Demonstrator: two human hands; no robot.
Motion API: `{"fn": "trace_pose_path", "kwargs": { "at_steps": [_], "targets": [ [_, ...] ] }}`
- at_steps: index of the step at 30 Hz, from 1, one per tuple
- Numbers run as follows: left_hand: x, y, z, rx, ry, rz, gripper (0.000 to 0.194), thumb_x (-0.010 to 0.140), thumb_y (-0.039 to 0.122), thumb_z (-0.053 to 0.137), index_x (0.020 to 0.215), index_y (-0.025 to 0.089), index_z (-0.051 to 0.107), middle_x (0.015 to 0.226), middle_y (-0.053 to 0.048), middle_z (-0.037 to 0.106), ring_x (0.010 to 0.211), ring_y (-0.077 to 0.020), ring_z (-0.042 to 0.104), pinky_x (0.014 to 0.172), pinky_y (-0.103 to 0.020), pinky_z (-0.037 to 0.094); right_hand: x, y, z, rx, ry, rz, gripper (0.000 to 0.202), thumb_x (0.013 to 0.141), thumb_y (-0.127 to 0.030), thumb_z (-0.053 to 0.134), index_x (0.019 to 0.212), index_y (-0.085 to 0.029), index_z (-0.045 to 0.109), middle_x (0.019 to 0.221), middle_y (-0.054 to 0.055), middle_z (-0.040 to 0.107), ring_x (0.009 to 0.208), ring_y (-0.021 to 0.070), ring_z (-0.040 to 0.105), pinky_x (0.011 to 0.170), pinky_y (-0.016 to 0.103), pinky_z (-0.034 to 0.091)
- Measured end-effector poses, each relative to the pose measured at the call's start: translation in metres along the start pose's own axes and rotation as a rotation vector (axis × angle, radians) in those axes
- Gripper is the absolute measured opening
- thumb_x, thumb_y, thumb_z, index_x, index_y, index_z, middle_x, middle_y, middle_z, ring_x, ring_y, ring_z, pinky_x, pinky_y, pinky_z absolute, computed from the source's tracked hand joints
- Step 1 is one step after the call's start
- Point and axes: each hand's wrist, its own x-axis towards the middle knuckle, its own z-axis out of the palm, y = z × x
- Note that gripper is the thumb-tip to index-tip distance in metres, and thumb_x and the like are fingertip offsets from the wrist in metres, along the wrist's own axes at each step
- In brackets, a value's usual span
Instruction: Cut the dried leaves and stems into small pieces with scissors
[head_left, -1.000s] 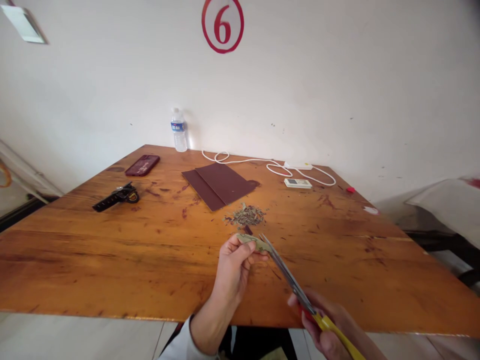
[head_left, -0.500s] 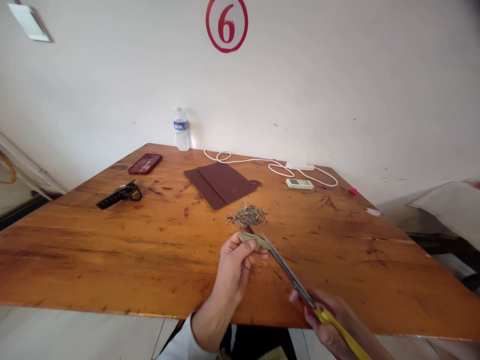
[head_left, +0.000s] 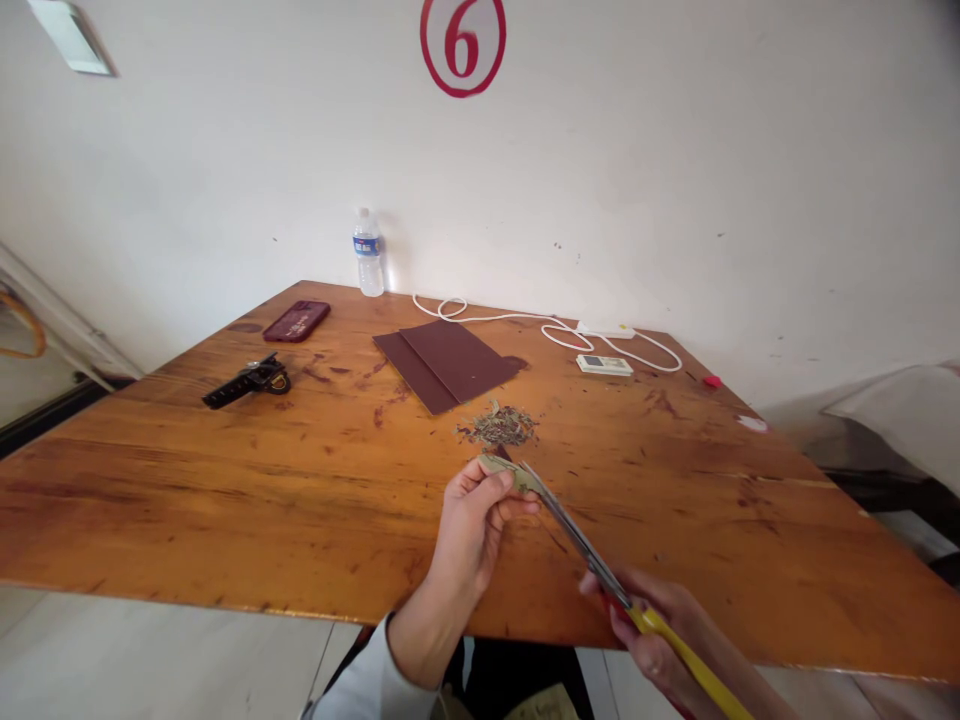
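Observation:
My left hand point(head_left: 472, 520) pinches a small greenish, leaf-like piece point(head_left: 516, 476) between thumb and fingers, just over the table. My right hand point(head_left: 660, 620) is wrapped round the yellow and red handles of long scissors point(head_left: 577, 538). Their blades point up and left, with the tips at the right end of the greenish piece. Beyond my left hand lies a small pile of dry, shredded bits point(head_left: 501, 426). A small dark scrap point(head_left: 502, 453) sits between the pile and the held piece.
On the wooden table point(head_left: 300, 520) are brown sheets point(head_left: 450, 362), a dark red phone point(head_left: 297, 321), a black strap-like object point(head_left: 247, 381), a water bottle point(head_left: 368, 255), a white cable point(head_left: 502, 317) and a small white device point(head_left: 604, 365). A wall stands behind.
The whole view has shifted slightly. Both hands keep nearly the same pose, and the scissor blades look closer together than before.

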Motion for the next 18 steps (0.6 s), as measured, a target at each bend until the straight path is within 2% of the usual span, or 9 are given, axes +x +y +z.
{"fn": "trace_pose_path", "kwargs": {
  "at_steps": [2, 5, 9, 14, 18],
  "targets": [
    [0.000, 0.000, 0.000, 0.001, 0.006, -0.005, 0.020, 0.064, 0.022, 0.081, 0.063, 0.012, 0.063, 0.061, -0.003, 0.070, 0.053, -0.0132, 0.067, 0.056, -0.022, 0.057, 0.000, -0.001, -0.001, 0.028, -0.027, 0.043, 0.066, 0.069, -0.080, 0.058, 0.093, -0.020, 0.071, 0.057, -0.003, 0.044, 0.048, 0.0137, 0.037, 0.046, 0.027, 0.038],
    [0.000, 0.000, -0.001, 0.003, 0.011, -0.014, 0.020, 0.064, 0.022, 0.080, 0.063, 0.013, 0.062, 0.061, -0.004, 0.069, 0.054, -0.0135, 0.067, 0.058, -0.023, 0.058, -0.001, -0.001, -0.002, 0.037, -0.026, 0.070, 0.065, 0.070, -0.080, 0.056, 0.094, -0.020, 0.070, 0.059, -0.003, 0.043, 0.049, 0.0136, 0.035, 0.047, 0.027, 0.037],
    [0.000, 0.000, -0.001, 0.006, 0.013, -0.019, 0.020, 0.064, 0.022, 0.080, 0.063, 0.013, 0.062, 0.062, -0.003, 0.069, 0.054, -0.0132, 0.067, 0.058, -0.023, 0.058, -0.002, 0.006, -0.005, 0.011, -0.049, 0.059, 0.061, 0.073, -0.075, 0.060, 0.095, -0.019, 0.071, 0.057, -0.004, 0.042, 0.049, 0.0118, 0.033, 0.046, 0.024, 0.036],
    [0.000, 0.000, -0.001, 0.016, 0.021, -0.033, 0.021, 0.064, 0.023, 0.080, 0.063, 0.012, 0.062, 0.060, -0.004, 0.068, 0.053, -0.0130, 0.066, 0.056, -0.022, 0.057, -0.002, 0.014, -0.008, 0.041, -0.060, 0.051, 0.063, 0.069, -0.076, 0.065, 0.098, -0.020, 0.072, 0.056, -0.005, 0.041, 0.048, 0.0113, 0.033, 0.044, 0.023, 0.036],
    [0.000, 0.000, -0.001, 0.033, 0.032, -0.047, 0.024, 0.062, 0.023, 0.082, 0.061, 0.013, 0.060, 0.059, -0.003, 0.067, 0.053, -0.0139, 0.066, 0.054, -0.023, 0.057, -0.003, 0.024, -0.007, -0.011, -0.005, 0.026, 0.063, 0.066, -0.074, 0.067, 0.097, -0.020, 0.074, 0.058, -0.003, 0.046, 0.049, 0.0128, 0.038, 0.042, 0.024, 0.036]
  ]
}}
